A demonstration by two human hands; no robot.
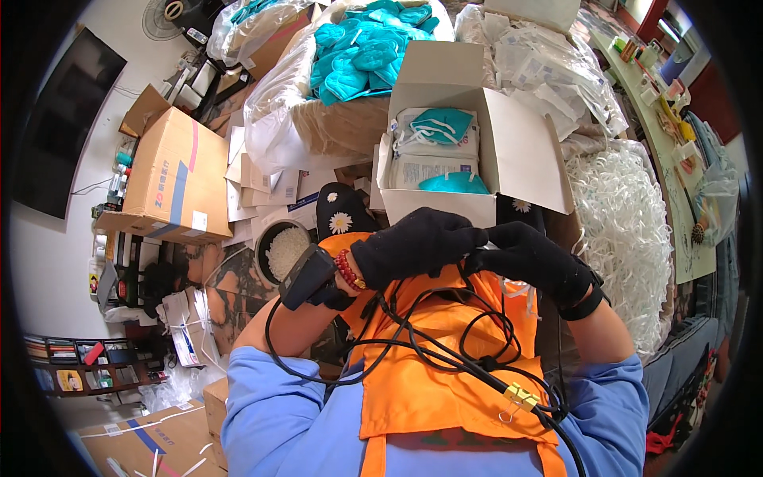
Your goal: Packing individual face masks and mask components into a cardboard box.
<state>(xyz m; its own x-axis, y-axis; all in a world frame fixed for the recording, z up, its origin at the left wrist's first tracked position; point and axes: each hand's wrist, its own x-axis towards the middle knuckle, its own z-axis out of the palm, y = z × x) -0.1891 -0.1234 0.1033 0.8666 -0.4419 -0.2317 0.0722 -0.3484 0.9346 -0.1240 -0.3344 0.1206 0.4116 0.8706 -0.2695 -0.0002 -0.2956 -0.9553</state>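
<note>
My left hand (pixel 420 245), in a black glove, is closed with its fingers pressed together above my lap. Its fingertips meet those of my right hand (pixel 534 264), also black-gloved and closed in a pinch. A small white bit shows between the right fingers; what the hands hold is mostly hidden. Thin white straps (pixel 518 292) hang below the right hand against my orange apron (pixel 445 342). Just beyond the hands stands an open white box (pixel 445 193), holding clear packs and teal face masks (pixel 441 126).
Loose teal masks fill a plastic-lined carton (pixel 294 127) beyond the box. To the right lies a heap of white straps (pixel 624 230). A bucket of white pellets (pixel 284 250) and a cardboard carton (pixel 171 179) stand left. Black cables (pixel 429 338) cross my lap.
</note>
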